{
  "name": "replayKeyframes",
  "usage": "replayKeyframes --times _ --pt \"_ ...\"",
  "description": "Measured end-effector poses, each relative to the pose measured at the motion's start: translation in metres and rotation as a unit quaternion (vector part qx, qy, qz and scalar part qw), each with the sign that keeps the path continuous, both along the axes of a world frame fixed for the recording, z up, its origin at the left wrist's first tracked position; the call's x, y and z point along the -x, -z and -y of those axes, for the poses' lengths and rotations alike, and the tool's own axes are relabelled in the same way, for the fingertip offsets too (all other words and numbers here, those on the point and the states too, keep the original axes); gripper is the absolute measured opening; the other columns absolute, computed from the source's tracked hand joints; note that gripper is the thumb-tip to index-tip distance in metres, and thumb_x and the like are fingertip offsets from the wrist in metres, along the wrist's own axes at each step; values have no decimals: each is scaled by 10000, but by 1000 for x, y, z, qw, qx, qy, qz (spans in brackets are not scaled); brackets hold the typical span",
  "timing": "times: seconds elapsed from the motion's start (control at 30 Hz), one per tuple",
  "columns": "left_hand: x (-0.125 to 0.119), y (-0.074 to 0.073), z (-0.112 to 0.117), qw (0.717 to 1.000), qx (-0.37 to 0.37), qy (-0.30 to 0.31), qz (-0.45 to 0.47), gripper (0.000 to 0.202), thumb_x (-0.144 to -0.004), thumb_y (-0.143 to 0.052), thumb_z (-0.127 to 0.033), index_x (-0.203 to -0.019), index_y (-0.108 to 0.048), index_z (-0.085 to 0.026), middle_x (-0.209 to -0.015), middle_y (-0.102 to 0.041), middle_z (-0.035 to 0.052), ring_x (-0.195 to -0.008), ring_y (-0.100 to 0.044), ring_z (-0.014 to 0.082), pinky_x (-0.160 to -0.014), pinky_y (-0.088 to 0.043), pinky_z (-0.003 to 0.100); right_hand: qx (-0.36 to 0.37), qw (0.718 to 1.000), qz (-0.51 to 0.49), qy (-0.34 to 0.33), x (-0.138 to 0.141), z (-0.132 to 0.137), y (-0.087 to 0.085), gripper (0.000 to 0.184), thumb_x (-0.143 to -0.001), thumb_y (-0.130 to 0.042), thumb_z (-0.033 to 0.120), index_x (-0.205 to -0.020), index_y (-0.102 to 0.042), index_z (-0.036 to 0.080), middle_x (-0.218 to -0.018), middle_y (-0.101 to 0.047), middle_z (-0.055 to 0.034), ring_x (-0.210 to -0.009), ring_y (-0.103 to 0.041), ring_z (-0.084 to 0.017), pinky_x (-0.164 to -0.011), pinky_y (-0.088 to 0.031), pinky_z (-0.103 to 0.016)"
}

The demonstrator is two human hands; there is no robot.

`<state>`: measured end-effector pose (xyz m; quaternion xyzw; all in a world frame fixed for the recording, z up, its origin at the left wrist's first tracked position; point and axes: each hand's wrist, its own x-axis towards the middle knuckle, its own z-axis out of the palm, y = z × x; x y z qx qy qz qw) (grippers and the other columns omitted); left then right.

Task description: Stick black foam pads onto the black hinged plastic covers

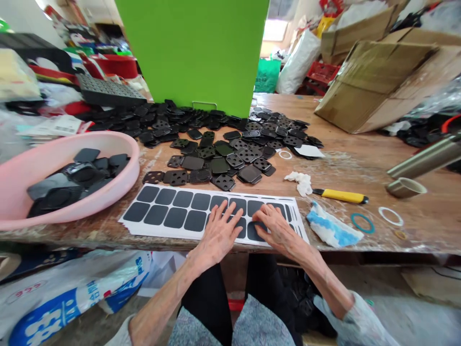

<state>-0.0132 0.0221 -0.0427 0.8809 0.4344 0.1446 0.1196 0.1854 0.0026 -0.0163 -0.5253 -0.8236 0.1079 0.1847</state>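
Observation:
A stack of white sheets (pixel 124 217) lies along the table's front edge, its top sheet bearing two rows of black rounded-square stickers (pixel 175 217). My left hand (pixel 220 226) rests flat on the sheet right of its middle, fingers spread over the stickers. Near the sheet's right end is my right hand (pixel 275 226), its fingers bent and the tips touching the stickers. Whether those fingertips pinch a sticker's edge is too small to tell. Behind the sheet, many black square plates (pixel 219 165), some with holes, are spread in a loose pile.
A pink basin (pixel 133 161) with black parts stands at the left. On the right lie a yellow utility knife (pixel 342 195), a blue-and-white cloth (pixel 333 225), rings (pixel 363 223) and a cardboard tube (pixel 405 187). A green panel (pixel 198 53) rises behind; a cardboard box (pixel 374 86) sits back right.

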Motion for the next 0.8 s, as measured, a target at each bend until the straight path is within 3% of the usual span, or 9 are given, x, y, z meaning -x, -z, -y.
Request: replayKeyframes --times 0.13,0.2,0.3,0.4,0.5,0.6,0.73,0.8 --pt "-1 -4 4 1000 2 -2 10 428 -923 -469 -278 -1344 -502 -209 -1453 -456 118 -1391 -306 327 -1099 -292 559 -16 988 -151 18 -19 17 -9 92 -887 -507 201 -852 -584 239 -854 -564 -40 -829 -540 -212 -769 -446 -380" --pt "1 -14 -4 1000 5 -3 17 397 -904 -490 -273 -1289 -552 -198 -1405 -503 120 -1339 -382 318 -1078 -339 520 -13 965 -253 74 -41 28 -12 70 -884 -550 292 -899 -606 253 -875 -576 -37 -837 -564 -207 -770 -465 -362" --pt "11 -36 -38 998 -1 -68 9 341 -883 -492 -248 -1191 -619 -174 -1224 -606 124 -1129 -541 273 -987 -430 421 -11 912 -348 217 -75 47 -9 180 -810 -639 408 -908 -640 257 -848 -621 -34 -763 -590 -202 -694 -495 -330" --pt "26 -50 -84 984 -32 -173 -9 365 -818 -510 -153 -1162 -627 -121 -1174 -593 188 -1118 -509 357 -961 -394 518 10 865 -404 298 -88 65 -1 286 -727 -716 452 -930 -666 257 -817 -644 -34 -732 -608 -199 -642 -521 -295" --pt "37 -49 -116 979 -32 -200 4 318 -771 -527 -111 -1059 -662 -120 -1097 -622 203 -1100 -519 389 -917 -407 529 51 845 -439 301 -76 79 5 371 -714 -736 447 -1030 -658 268 -778 -635 -16 -724 -617 -187 -654 -540 -269" --pt "47 -49 -129 975 -33 -215 43 266 -813 -478 -131 -990 -672 -166 -980 -669 153 -1036 -572 338 -875 -443 449 93 817 -472 318 -56 85 4 288 -720 -733 462 -909 -669 254 -788 -654 -18 -734 -628 -183 -689 -546 -258" --pt "59 -73 -130 957 -57 -250 132 279 -882 -416 -238 -1015 -654 -176 -931 -688 111 -938 -623 263 -843 -466 366 109 808 -506 282 -39 79 -1 265 -751 -707 474 -880 -688 243 -980 -675 -57 -924 -627 -217 -778 -536 -274" --pt "60 -87 -122 925 -9 -264 272 283 -884 -423 -291 -1010 -648 -177 -891 -696 85 -847 -644 221 -760 -498 320 113 802 -529 254 -31 70 -3 301 -763 -701 469 -967 -686 248 -1129 -653 -82 -1090 -588 -257 -863 -522 -328"
